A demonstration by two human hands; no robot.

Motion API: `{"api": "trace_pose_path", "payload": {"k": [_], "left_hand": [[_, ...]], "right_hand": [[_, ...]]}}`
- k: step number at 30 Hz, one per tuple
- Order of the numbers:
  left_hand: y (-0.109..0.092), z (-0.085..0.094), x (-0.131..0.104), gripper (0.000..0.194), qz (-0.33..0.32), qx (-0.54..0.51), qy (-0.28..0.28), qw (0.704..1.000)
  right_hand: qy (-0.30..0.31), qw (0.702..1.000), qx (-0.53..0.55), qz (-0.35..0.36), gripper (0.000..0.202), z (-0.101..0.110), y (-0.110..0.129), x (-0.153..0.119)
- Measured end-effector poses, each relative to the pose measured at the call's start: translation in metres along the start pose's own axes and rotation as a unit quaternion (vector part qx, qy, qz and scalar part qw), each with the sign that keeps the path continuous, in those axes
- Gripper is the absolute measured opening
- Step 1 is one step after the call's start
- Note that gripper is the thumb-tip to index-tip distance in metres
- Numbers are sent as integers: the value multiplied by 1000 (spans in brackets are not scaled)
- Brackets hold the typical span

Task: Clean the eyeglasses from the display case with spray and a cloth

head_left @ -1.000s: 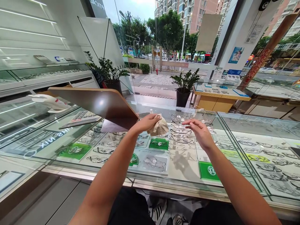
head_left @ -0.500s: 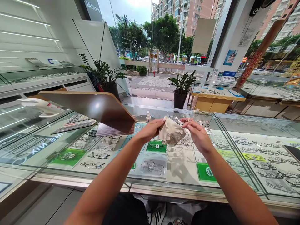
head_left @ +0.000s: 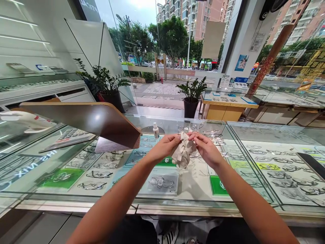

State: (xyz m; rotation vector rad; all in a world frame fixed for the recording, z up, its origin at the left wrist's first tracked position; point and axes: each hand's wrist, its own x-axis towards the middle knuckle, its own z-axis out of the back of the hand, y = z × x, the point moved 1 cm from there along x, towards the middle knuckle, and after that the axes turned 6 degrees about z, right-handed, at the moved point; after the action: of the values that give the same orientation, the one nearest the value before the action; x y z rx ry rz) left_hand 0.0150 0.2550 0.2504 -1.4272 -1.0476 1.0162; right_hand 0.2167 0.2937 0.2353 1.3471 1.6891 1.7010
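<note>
Over the glass counter, my left hand (head_left: 169, 144) is closed on a crumpled beige cleaning cloth (head_left: 183, 156), which hangs below the fingers. My right hand (head_left: 207, 147) is closed in a pinch at the cloth's upper right edge, close beside the left. Between its fingertips shows a thin pinkish wire piece, seemingly of a pair of eyeglasses; the cloth and fingers hide most of it. A small white spray bottle (head_left: 155, 130) stands on the counter behind my left hand.
Under the glass counter (head_left: 193, 205) lie rows of eyeglasses (head_left: 99, 174). A tilted brown board (head_left: 101, 117), a calculator (head_left: 69, 137) and a white handheld device (head_left: 30, 121) are at left. A dark phone (head_left: 311, 164) lies at right. Potted plants (head_left: 191, 91) stand beyond.
My hands have drawn closer together, and the right fingers now meet the cloth's edge. The cloth is more bunched and hangs lower. The view has shifted slightly to the right.
</note>
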Motion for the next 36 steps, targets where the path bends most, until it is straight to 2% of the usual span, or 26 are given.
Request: {"api": "trace_pose_path", "payload": {"k": [6, 13, 17, 21, 24, 27, 32, 36], "left_hand": [[-5, -1, -3, 51, -2, -10, -56, 998], [1, -2, 1, 50, -18, -14, -41, 999], [6, -5, 3, 49, 7, -41, 7, 999], [10, -2, 5, 50, 40, 3, 57, 998], [13, 1, 7, 48, 32, 23, 79, 996], [15, 0, 8, 46, 21, -2, 75, 997], [13, -12, 4, 53, 1, -78, 111, 991], [12, -18, 2, 53, -6, -88, 124, 988]], "right_hand": [[-32, 999, 19, 6, 26, 2, -4, 1], [-43, 999, -1, 11, 28, 0, -2, -1], [-14, 1000, -8, 17, 27, -6, -1, -4], [12, 998, -35, 51, 24, -8, 2, -5], [19, 994, -71, 82, 25, -7, 2, -3], [18, 994, -69, 87, 25, -6, 1, -2], [27, 995, -46, 88, 22, -11, 1, -5], [19, 991, -57, 116, 21, -12, 6, -7]]}}
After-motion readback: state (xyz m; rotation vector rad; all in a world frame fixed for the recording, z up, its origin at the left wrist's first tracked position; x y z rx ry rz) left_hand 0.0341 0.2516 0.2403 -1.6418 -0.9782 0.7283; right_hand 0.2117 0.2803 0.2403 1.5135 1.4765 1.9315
